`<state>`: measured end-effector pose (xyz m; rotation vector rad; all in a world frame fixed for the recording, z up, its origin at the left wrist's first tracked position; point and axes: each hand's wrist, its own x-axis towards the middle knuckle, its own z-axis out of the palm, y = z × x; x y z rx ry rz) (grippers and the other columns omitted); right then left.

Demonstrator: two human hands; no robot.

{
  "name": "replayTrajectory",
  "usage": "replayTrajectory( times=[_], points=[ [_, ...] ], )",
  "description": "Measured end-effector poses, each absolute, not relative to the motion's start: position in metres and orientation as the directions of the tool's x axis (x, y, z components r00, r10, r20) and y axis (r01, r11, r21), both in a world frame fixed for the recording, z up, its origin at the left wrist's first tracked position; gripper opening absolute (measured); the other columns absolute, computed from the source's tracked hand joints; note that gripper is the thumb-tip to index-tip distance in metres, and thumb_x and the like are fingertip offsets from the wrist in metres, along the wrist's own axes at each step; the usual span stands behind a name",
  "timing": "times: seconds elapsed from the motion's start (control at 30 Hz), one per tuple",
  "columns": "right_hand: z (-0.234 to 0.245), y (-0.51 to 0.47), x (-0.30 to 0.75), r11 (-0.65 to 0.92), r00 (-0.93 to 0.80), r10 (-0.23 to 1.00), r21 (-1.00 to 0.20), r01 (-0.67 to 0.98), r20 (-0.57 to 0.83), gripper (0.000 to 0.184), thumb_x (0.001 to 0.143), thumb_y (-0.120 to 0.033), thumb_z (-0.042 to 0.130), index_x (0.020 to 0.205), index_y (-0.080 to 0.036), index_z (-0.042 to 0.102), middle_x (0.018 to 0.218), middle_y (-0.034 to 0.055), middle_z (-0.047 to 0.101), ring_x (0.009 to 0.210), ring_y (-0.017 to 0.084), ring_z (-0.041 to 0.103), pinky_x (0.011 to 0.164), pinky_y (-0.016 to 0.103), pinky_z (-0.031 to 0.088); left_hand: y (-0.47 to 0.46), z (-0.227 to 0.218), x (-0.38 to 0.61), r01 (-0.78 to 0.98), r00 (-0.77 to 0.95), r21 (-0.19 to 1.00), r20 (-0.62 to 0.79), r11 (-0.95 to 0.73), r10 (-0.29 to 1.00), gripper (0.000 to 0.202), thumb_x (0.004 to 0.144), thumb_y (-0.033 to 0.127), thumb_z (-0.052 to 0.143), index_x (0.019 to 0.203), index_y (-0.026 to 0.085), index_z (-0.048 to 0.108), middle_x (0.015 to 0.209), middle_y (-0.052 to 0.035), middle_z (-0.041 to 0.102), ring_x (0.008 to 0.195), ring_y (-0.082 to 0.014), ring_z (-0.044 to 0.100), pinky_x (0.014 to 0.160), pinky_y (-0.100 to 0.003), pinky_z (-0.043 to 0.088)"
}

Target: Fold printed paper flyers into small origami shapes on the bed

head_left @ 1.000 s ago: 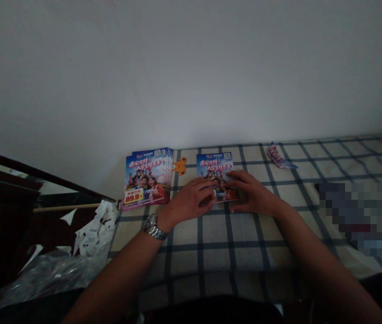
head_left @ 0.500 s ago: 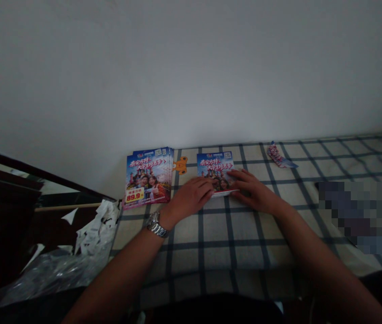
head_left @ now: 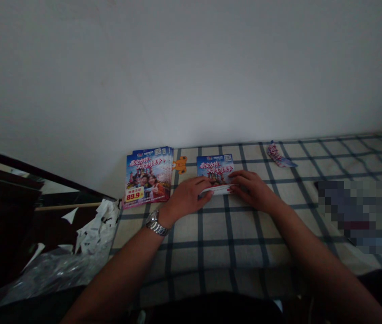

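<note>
A printed flyer (head_left: 214, 167) with a blue top and red-and-white lettering lies on the checked cloth. Its near edge is folded up, showing a white strip along the bottom. My left hand (head_left: 191, 195), with a metal watch at the wrist, grips the fold's left end between thumb and fingers. At the right end, my right hand (head_left: 252, 191) pinches the same folded edge. Left of my hands sits a stack of similar flyers (head_left: 148, 177), slightly fanned, with "89.9" printed on the top one.
A crumpled or folded piece of printed paper (head_left: 279, 156) lies to the right near the wall. Further right is a blurred-out dark object (head_left: 349, 216). An orange bear figure (head_left: 179, 164) shows beside the stack. Torn white paper (head_left: 99, 225) and clear plastic (head_left: 56, 274) lie at the lower left.
The flyer's near edge has been lifted and folded further over, so more of the white strip shows and less of the picture. Both hands stay at its two ends.
</note>
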<state>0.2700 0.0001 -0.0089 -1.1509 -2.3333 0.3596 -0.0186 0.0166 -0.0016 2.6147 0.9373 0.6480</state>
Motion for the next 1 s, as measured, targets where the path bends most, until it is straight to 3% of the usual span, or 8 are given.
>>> replayTrajectory(
  times=[0.27,0.47,0.67,0.93,1.0],
  points=[
    [-0.001,-0.006,0.261,0.536,-0.426,0.842,-0.601,0.593,0.330,0.013,0.107,-0.033,0.052,0.108,-0.025,0.061,0.107,0.0085,0.068,0.092,0.022,0.068,0.079,0.037,0.056,0.015,-0.002,-0.015,0.542,0.608,0.488,0.334,-0.684,0.720,0.021,0.108,0.033,0.050,0.118,0.021,0.065,0.115,-0.0050,0.072,0.099,-0.0192,0.071,0.087,-0.034,0.059],
    [-0.007,-0.003,0.258,0.497,-0.366,0.868,-0.600,0.627,0.337,0.014,0.106,-0.035,0.053,0.105,-0.025,0.063,0.099,0.0070,0.068,0.085,0.022,0.067,0.073,0.034,0.054,0.020,-0.005,-0.013,0.545,0.580,0.493,0.362,-0.678,0.730,0.019,0.106,0.029,0.054,0.117,0.020,0.067,0.120,-0.0063,0.070,0.108,-0.0207,0.069,0.096,-0.039,0.059],
    [-0.008,-0.001,0.256,0.491,-0.365,0.871,-0.597,0.635,0.328,0.017,0.105,-0.037,0.055,0.103,-0.024,0.065,0.098,0.0070,0.068,0.084,0.021,0.067,0.073,0.034,0.053,0.026,-0.014,-0.014,0.579,0.576,0.445,0.370,-0.683,0.729,0.017,0.104,0.029,0.058,0.115,0.020,0.068,0.137,-0.0095,0.065,0.126,-0.0248,0.063,0.110,-0.047,0.054],
    [-0.010,0.000,0.258,0.512,-0.387,0.859,-0.582,0.632,0.336,0.014,0.101,-0.035,0.061,0.108,-0.024,0.066,0.102,0.0071,0.067,0.081,0.021,0.064,0.072,0.035,0.053,0.025,-0.013,-0.014,0.567,0.629,0.400,0.355,-0.720,0.692,0.020,0.104,0.029,0.058,0.120,0.020,0.068,0.133,-0.0077,0.068,0.123,-0.0253,0.064,0.108,-0.048,0.055],
    [-0.012,0.001,0.259,0.541,-0.390,0.841,-0.547,0.639,0.376,0.013,0.100,-0.034,0.063,0.106,-0.024,0.067,0.106,0.0086,0.067,0.089,0.023,0.066,0.079,0.038,0.055,0.025,-0.010,-0.013,0.555,0.640,0.406,0.349,-0.726,0.684,0.022,0.104,0.029,0.058,0.122,0.020,0.067,0.130,-0.0078,0.070,0.120,-0.0247,0.065,0.106,-0.046,0.055]
  ],
)
